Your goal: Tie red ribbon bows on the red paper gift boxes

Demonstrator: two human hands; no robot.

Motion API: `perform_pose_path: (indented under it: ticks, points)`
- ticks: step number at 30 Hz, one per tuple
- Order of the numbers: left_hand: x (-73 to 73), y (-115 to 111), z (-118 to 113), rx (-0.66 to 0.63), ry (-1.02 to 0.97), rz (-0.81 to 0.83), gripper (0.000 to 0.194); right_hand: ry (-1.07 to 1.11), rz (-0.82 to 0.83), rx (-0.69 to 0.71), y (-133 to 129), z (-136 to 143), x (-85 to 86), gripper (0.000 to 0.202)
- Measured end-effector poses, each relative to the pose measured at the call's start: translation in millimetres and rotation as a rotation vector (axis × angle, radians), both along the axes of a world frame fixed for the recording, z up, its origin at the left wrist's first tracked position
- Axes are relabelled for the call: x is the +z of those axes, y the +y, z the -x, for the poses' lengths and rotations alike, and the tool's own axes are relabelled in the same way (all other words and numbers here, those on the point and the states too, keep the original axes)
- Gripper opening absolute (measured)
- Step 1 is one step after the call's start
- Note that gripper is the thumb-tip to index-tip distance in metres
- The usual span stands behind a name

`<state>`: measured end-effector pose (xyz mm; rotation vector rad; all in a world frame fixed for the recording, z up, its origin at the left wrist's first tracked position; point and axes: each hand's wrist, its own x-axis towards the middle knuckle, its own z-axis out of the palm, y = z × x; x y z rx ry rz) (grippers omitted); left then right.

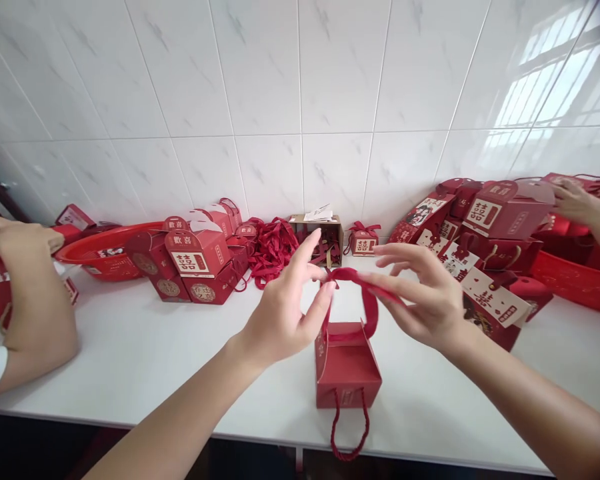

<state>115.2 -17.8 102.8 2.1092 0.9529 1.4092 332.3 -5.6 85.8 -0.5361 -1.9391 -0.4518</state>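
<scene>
A small red gift box (349,367) stands on the table in front of me, its twisted cord handle (349,457) hanging over the front edge. Above it, a red ribbon (371,312) loops from the box's top up to both hands. My left hand (293,303) pinches the ribbon between thumb and fingers, with the index finger raised. On the other side, my right hand (423,293) has the ribbon running between its fingers, which are fairly straight. The ribbon's ends are partly hidden by the hands.
The white table (145,360) meets a tiled wall. Behind stand stacked red boxes (200,257), a ribbon heap (274,250), an open carton (333,233) and a small finished-looking box (364,241). More boxes (505,210) pile at right. Other people's arms (43,293) reach in at both sides, near red basins (115,257).
</scene>
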Motion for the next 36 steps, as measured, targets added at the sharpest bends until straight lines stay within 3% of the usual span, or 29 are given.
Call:
perform_pose_path:
  ticks: [3, 6, 8, 11, 15, 17, 20, 24, 26, 28, 36]
  points:
    - [-11.0, -3.0, 18.1, 0.202, 0.116, -0.265, 0.049, 0.264, 0.080, -0.064, -9.7, -12.6, -16.7, 0.025]
    - [-30.7, -7.1, 51.5, 0.420, 0.215, -0.326, 0.047, 0.300, 0.187, -0.208, -23.2, -39.1, -43.5, 0.009]
    - [-50.1, -9.7, 76.8, 0.489, 0.324, -0.272, 0.047, 0.271, 0.310, -0.293, -31.6, -60.7, -68.4, 0.011]
    - [-83.9, -11.0, 106.4, 0.478, 0.456, -0.101, 0.041, 0.225, 0.495, -0.418, -39.7, -89.9, -109.6, 0.018]
    - [-114.4, -5.0, 115.1, 0.381, 0.522, 0.154, 0.034, 0.089, 0.807, -0.499, -38.6, -109.3, -145.5, 0.017]
    - [-116.5, 0.0, 106.3, 0.367, 0.521, 0.137, 0.026, 0.070, 0.860, -0.524, -34.3, -108.3, -147.0, 0.024]
    - [-107.0, 4.4, 82.6, 0.402, 0.425, 0.056, 0.015, 0.144, 0.832, -0.539, -28.1, -93.8, -131.3, 0.038]
    - [-91.3, -1.3, 44.0, 0.220, 0.260, 0.224, 0.016, 0.044, 0.887, -0.208, -25.1, -56.9, -102.1, 0.037]
    - [-87.9, -6.1, 27.2, 0.137, 0.248, 0.296, 0.022, -0.043, 0.957, -0.057, -24.3, -37.3, -93.0, 0.050]
    - [-87.6, -9.7, 15.0, 0.104, 0.264, 0.336, 0.026, -0.087, 1.024, 0.007, -23.1, -21.0, -88.4, 0.064]
    - [-94.3, -10.0, 7.3, 0.007, 0.211, 0.473, 0.029, 0.001, 1.249, 0.117, -23.5, 6.3, -90.6, 0.063]
